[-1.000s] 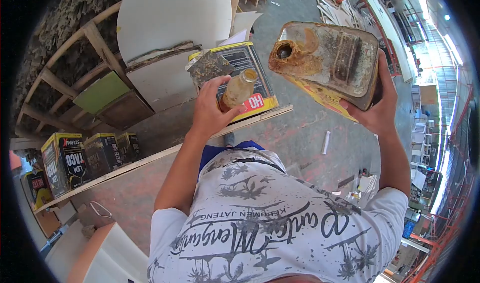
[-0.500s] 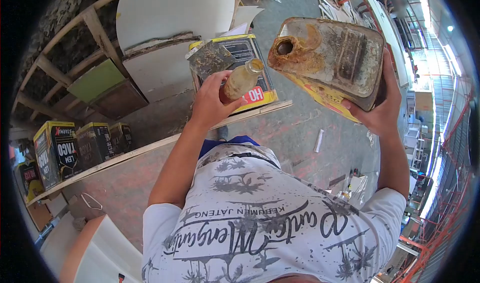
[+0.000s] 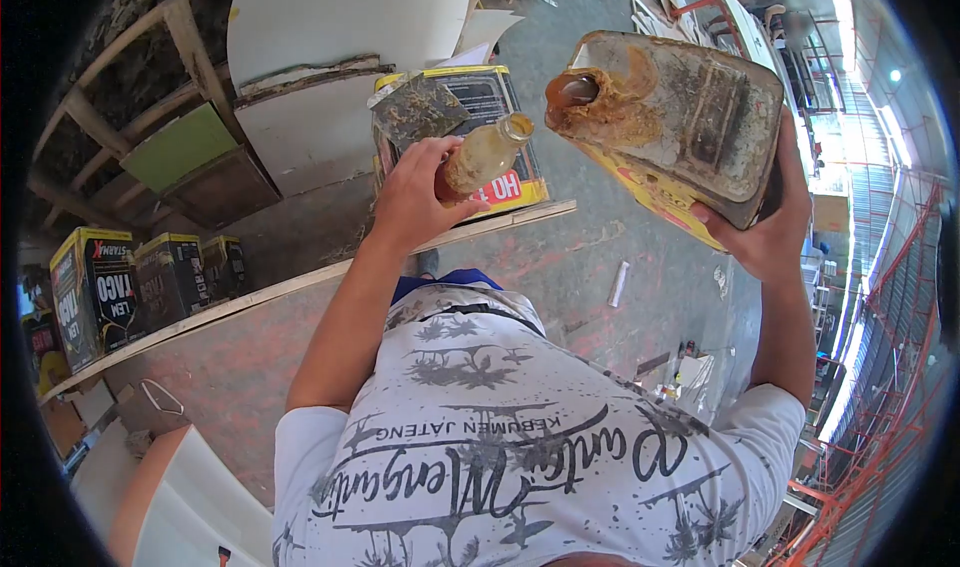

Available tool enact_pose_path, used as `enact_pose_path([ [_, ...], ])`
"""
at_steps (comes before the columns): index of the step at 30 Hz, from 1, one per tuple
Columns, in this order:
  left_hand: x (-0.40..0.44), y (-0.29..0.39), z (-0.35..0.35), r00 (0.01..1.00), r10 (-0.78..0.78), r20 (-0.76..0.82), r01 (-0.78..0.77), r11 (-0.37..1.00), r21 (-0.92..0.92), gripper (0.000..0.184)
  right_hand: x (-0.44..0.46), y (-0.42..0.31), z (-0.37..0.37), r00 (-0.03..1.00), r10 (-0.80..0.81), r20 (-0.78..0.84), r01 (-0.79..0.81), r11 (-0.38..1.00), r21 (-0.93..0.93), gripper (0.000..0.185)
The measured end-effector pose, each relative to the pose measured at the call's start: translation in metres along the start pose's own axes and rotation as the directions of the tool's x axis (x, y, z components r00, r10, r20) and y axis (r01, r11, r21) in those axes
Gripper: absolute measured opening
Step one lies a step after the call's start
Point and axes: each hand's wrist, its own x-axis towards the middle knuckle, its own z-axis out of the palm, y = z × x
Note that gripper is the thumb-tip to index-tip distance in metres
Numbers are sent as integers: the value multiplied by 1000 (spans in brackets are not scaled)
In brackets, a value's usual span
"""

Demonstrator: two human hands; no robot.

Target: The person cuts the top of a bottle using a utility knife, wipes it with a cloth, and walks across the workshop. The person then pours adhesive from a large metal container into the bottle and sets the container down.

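Note:
My left hand (image 3: 415,195) is wrapped round a cloudy, stained bottle (image 3: 483,157), which tilts with its open mouth towards the upper right. My right hand (image 3: 765,222) grips the far end of a rusty yellow can (image 3: 690,117). The can is tilted, and amber-brown liquid shows at its round opening, close to the bottle's mouth but apart from it. Behind the bottle stands a black and yellow box-shaped can (image 3: 530,157) with a dirty scraper-like sheet (image 3: 420,107) on top.
A wooden shelf edge (image 3: 300,279) runs below the bottle. Black cans (image 3: 95,292) stand at the left. A white round panel (image 3: 345,17) leans at the back. A white tube (image 3: 619,284) lies on the floor. Red metal framing rises at the right.
The rusty can has tipped further and moved slightly right, and liquid now shows at its opening. The bottle has leaned over to the right. The whole view has shifted a little.

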Motion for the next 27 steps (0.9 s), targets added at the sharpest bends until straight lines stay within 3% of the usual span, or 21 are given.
enact_pose_path([
  [5,1,0,-2,1000,7,-11,-8,1000,-11,82,-3,-2,0,1000,22,-13,-21,996,91,118],
  [21,-2,0,-1,1000,-2,-5,2,1000,9,83,-4,-18,-3,1000,15,25,-19,991,135,115],
  [27,-1,0,-2,1000,-6,-28,5,1000,-20,74,-3,-23,-2,999,25,36,-30,989,142,113],
])
